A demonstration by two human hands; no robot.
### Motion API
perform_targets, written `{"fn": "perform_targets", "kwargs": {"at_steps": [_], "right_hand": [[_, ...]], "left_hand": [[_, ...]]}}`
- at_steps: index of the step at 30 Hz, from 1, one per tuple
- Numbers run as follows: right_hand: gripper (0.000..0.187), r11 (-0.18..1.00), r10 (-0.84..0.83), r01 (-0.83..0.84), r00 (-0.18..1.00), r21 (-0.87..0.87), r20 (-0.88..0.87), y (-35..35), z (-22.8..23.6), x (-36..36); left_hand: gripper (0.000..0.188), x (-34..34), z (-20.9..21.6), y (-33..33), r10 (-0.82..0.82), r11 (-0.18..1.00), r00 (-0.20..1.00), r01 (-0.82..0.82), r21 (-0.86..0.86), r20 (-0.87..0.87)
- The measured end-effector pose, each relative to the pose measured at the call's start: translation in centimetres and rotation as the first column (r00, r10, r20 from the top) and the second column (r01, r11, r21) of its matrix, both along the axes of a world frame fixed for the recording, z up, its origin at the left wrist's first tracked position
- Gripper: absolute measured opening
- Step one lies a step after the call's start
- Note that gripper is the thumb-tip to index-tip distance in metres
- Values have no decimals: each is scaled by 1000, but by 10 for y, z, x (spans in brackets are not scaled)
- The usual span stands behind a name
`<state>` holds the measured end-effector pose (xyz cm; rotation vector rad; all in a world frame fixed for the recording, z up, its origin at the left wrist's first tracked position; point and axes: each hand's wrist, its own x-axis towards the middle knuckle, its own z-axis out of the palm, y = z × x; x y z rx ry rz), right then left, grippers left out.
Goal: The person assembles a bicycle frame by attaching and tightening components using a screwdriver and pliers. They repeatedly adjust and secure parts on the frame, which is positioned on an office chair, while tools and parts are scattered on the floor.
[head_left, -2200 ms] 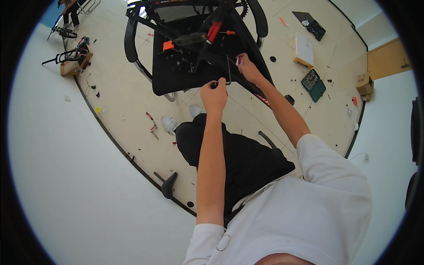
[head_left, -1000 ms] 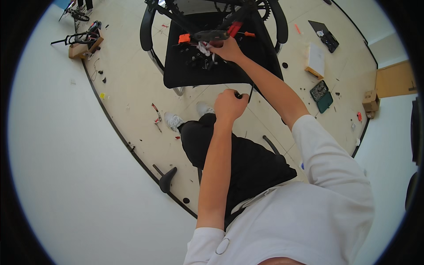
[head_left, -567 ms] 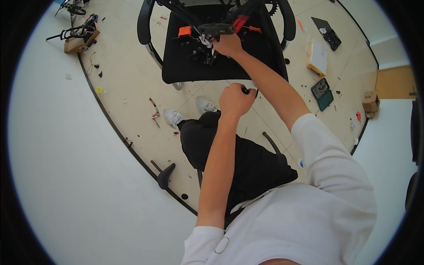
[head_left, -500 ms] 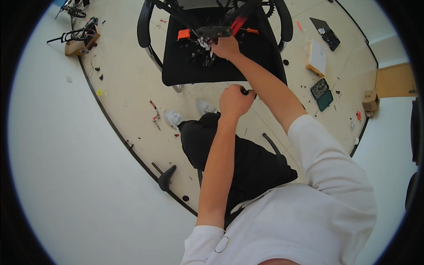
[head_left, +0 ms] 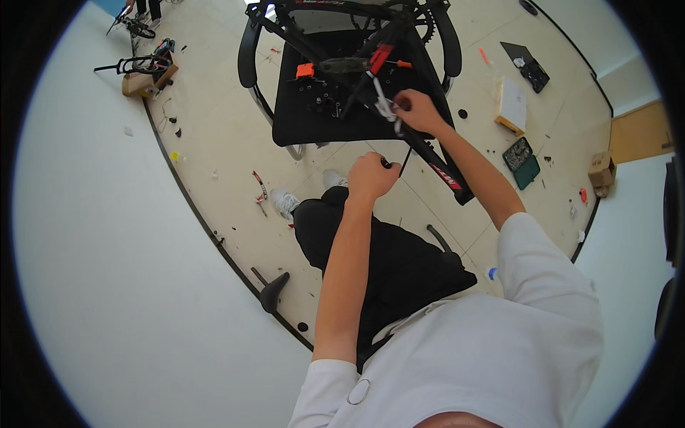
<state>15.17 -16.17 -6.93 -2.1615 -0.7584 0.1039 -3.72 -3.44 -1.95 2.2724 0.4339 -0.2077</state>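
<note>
A black bicycle frame [head_left: 427, 158] with red patches lies across a black chair [head_left: 307, 128], one tube end jutting over the near right side of the seat. My right hand [head_left: 419, 113] is at this tube, fingers curled in a pinch on a crumpled white cloth [head_left: 385, 107] against it. Nearer to me, my left hand [head_left: 369, 177] is closed around a small dark object [head_left: 386, 163], mostly hidden by the fingers. A thin dark rod shows just beside that hand; I cannot tell whether it belongs to the held object.
Small dark parts [head_left: 325, 100], an orange object [head_left: 305, 70] and an orange-handled tool [head_left: 404, 64] lie on the seat. On the floor are a bicycle saddle [head_left: 274, 291], a green case [head_left: 526, 171], a white box [head_left: 511, 103] and a cardboard box [head_left: 601, 168]. Another person's legs show far left.
The bicycle frame has swung so a tube points toward me at the right. My right hand has moved right and nearer with the white cloth. My left hand has shifted slightly left and nearer.
</note>
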Motion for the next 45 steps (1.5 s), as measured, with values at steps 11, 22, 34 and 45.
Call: {"fn": "perform_targets", "kwargs": {"at_steps": [11, 22, 34, 45], "right_hand": [[18, 188, 922, 284, 278, 940, -269, -92, 46, -15], [25, 885, -415, 396, 909, 245, 30, -175, -90, 83], [36, 941, -337, 295, 837, 164, 432, -85, 13, 20], [43, 926, -369, 376, 896, 17, 246, -87, 26, -7]], "left_hand": [[36, 16, 9, -17, -47, 999, 999, 47, -11, 8], [45, 30, -12, -18, -178, 984, 972, 176, -28, -152], [39, 16, -10, -10, -63, 993, 998, 63, 103, 2], [33, 9, 7, -24, -20, 999, 994, 17, 28, 108]]}}
